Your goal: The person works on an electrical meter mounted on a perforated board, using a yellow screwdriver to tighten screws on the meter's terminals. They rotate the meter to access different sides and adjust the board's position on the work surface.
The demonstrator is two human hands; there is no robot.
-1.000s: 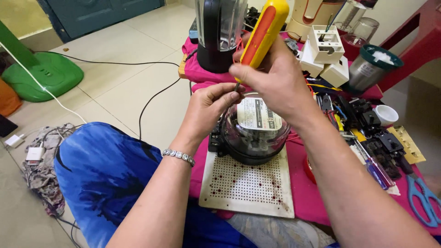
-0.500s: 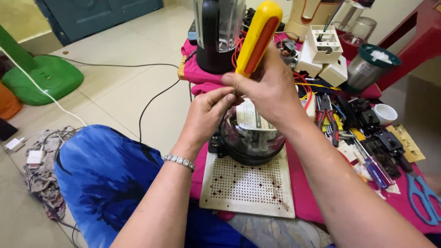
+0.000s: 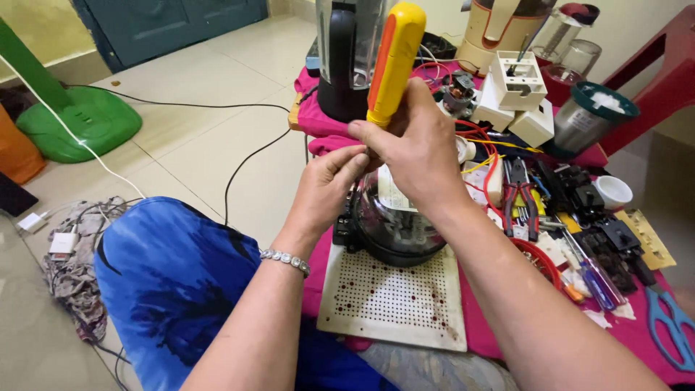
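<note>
right hand (image 3: 416,148): fingers clamped on yellow screwdriver (image 3: 394,61), upright | left hand (image 3: 326,192): fingers pinched together at its shaft | below: clear round jar (image 3: 394,224) on white perforated board (image 3: 394,300), desk's near edge | pliers (image 3: 520,195) right

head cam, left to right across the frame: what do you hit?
Green fan base → blue-clad knee → left hand → yellow screwdriver held in the right hand → red-handled pliers → white cup → blue scissors.
</note>
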